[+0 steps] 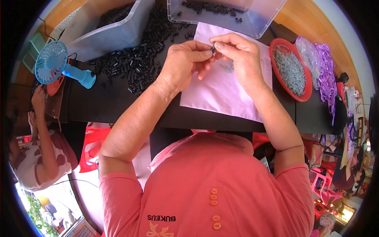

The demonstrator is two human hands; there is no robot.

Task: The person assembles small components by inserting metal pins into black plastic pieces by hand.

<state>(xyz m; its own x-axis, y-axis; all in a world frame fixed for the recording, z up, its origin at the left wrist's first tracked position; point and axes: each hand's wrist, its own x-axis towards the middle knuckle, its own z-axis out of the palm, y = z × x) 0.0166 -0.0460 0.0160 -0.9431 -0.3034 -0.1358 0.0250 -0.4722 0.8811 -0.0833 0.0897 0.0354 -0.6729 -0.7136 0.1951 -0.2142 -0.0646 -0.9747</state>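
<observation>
Above a pink cloth (pixel 221 94) my two hands meet, fingertips almost touching. My left hand (pixel 182 63) pinches a small black plastic piece (pixel 213 49) between thumb and forefinger. From the other side my right hand (pixel 242 59) is closed at the same piece, thumb and forefinger together; whether it also grips a small metal part is too fine to make out. Some thin silvery metal pieces (pixel 229 68) lie on the cloth between the hands. To the left of my left hand spreads a loose heap of short black tubular pieces (pixel 138 67).
A clear plastic bin (pixel 114 41) with black pieces stands far left, another bin (pixel 256 29) at the back. Right of the cloth is a red basket (pixel 275 73) of silvery metal pieces (pixel 291 71), beside purple plastic strips (pixel 327 75). A blue fan (pixel 51 63) and another person (pixel 43 158) are left.
</observation>
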